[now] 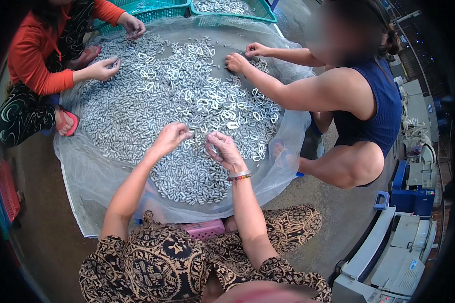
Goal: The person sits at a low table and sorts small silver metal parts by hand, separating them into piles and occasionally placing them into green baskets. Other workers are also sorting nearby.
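Small grey metal cylinders (189, 179) are lying in a broad, shallow heap in front of the person, and pale oblong links (232, 124) are lying scattered across them, mostly toward the middle and right. Just above the near part of the heap, the left hand (171, 137) is bringing thumb and fingertips close together, while the right hand (225, 150) is curling its fingers round what is looking like a pale link; whether either is really gripping a piece is too small to tell. The two hands are hovering near each other but apart. Working well here is probably depending on steadying one piece in the right fingertips, leaving its end exposed, and picking single cylinders with the left; working low over the heap is likely making any dropped piece easy to recover. A translucent net (280, 174) is covering the counter (75, 199) beneath the heap. A co-worker in orange (35, 63) on the left and another in navy (363, 96) on the right are bending over it, and green baskets (237, 20) are standing beyond the far edge.
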`<state>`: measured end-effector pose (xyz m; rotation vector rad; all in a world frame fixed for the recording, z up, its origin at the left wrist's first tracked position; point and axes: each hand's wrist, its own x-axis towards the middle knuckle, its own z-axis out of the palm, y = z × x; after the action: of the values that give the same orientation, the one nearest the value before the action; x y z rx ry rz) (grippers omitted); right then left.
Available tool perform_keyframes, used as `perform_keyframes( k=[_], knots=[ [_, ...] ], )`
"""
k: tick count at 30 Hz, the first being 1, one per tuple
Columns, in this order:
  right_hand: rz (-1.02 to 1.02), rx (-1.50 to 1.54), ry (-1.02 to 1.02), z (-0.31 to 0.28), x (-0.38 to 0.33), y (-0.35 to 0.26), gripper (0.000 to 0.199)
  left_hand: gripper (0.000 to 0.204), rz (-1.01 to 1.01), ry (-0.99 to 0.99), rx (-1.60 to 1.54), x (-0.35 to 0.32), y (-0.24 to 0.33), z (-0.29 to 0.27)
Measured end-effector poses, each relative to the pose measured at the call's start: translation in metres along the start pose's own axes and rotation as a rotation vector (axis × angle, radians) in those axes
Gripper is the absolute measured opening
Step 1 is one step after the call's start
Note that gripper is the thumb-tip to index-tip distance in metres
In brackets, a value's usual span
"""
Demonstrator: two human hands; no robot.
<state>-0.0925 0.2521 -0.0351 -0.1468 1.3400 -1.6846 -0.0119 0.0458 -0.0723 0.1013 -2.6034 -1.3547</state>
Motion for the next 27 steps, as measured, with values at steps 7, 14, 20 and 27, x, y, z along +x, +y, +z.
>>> perform_keyframes(
  k=[7,14,20,27],
  knots=[
    [-0.134,-1.351,0.530,-0.036,0.009,0.017,0.040,0.026,-0.439,0.070,-1.385,-0.016,0.038,-0.048],
    [-0.088,-1.408,0.398,-0.024,0.016,0.059,0.026,0.013,-0.410,-0.027,-0.788,-0.006,0.003,-0.018],
    [-0.300,-1.213,0.217,-0.043,0.017,0.056,0.027,0.031,0.018,-0.009,0.497,-0.010,-0.042,0.048],
    [-0.105,-0.513,0.408,-0.084,0.002,0.010,0.024,0.017,-0.059,-0.023,0.216,0.009,-0.032,0.005]
  ],
)
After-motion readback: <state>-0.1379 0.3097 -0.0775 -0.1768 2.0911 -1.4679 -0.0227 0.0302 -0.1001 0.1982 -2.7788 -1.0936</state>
